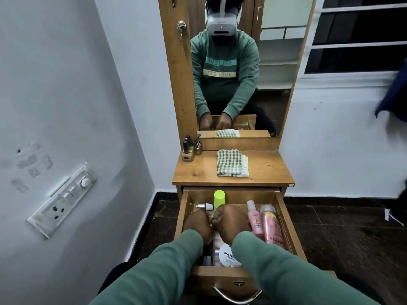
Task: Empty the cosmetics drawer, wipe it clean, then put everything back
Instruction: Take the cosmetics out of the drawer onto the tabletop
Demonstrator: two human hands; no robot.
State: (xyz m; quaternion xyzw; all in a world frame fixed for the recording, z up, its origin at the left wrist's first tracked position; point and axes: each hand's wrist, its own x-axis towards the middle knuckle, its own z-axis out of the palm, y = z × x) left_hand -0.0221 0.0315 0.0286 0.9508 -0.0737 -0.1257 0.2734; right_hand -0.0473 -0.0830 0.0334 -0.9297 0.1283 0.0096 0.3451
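A switchboard [62,200] sits on the left wall; a window [356,36] adjoins the mirror [275,62].

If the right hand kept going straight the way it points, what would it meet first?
Probably the green-capped bottle at the back of the drawer, just beyond the right hand; depth is unclear.

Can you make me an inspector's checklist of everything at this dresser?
Surface: wooden dresser top, with a folded checked cloth lying on it.
Job's things: drawer pulled open, with a green-capped bottle, two pink bottles and a white-lidded tub inside.
Clutter: small nail polish bottles stand at the top's back left corner.
Hands: left hand and right hand are in the drawer with fingers curled; what they hold is hidden.
Cables: nothing seen.
Surroundings: mirror behind, switch panel on the left wall, window at right.
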